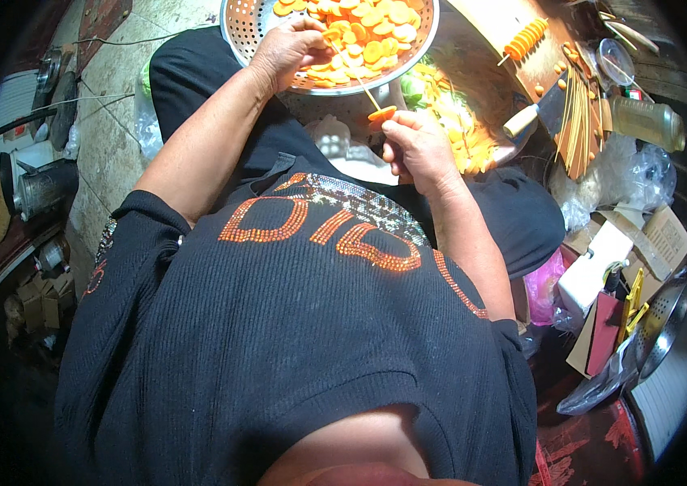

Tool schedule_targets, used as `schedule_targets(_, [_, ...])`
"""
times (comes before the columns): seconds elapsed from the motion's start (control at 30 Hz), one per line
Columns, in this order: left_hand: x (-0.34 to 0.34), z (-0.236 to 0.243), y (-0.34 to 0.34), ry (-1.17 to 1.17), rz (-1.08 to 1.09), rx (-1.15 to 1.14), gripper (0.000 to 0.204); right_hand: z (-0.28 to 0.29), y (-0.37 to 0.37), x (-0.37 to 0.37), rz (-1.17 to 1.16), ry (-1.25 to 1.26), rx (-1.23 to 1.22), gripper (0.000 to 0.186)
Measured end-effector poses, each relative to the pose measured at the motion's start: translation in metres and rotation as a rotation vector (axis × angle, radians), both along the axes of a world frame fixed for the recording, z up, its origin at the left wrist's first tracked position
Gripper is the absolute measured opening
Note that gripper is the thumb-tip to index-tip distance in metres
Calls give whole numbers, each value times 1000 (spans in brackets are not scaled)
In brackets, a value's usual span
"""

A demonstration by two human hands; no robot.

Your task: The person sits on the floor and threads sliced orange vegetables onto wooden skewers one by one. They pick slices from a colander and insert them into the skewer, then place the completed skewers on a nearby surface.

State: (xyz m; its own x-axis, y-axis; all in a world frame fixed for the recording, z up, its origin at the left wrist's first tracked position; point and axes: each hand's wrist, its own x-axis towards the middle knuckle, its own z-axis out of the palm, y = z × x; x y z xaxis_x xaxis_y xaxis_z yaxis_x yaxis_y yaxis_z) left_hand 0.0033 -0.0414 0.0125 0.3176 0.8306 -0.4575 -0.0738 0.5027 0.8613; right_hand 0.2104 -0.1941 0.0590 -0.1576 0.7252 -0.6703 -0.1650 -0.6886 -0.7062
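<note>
While the left hand (283, 57) reaches over the rim of the colander (242, 58), its fingers are gathered close together at the upper end of a stick (360, 79); whether they pinch the stick itself or a slice cannot be told. Lower down and to the right, the right hand (423, 150) has thumb and forefinger pinching the other end of the stick, where a few threaded slices (382, 114), orange and round, sit against the fingertips. Between the two hands the stick slopes bare across the colander's near rim. Loose slices (360, 24) in orange and paler yellow heap up inside the colander, just beyond the person's knees.

Right of the colander lie scattered scraps (457, 121), orange, yellow and green. Farther right, a loaded skewer (526, 40) of close-packed orange pieces rests on a wooden board (493, 16). Near it are a cleaver (554, 104) with a pale handle, a fanned bundle of sticks (577, 134) just beside the blade, and a jar (650, 123).
</note>
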Motion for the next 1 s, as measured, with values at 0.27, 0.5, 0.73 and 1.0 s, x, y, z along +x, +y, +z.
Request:
schedule_targets(0.27, [45, 19, -64, -65, -218, -99, 15, 1, 5, -1, -136, -28, 49, 15])
schedule_targets(0.5, [49, 22, -62, -6, -270, -131, 14, -2, 3, 3, -133, 1, 31, 14])
schedule_targets(0.73, [51, 19, -65, 4, -261, -109, 16, -2, 4, 3, -149, -6, 49, 14])
schedule_targets(1.0, [51, 30, -40, 87, -192, 2, 23, -2, 12, 4, -187, 8, 63, 17])
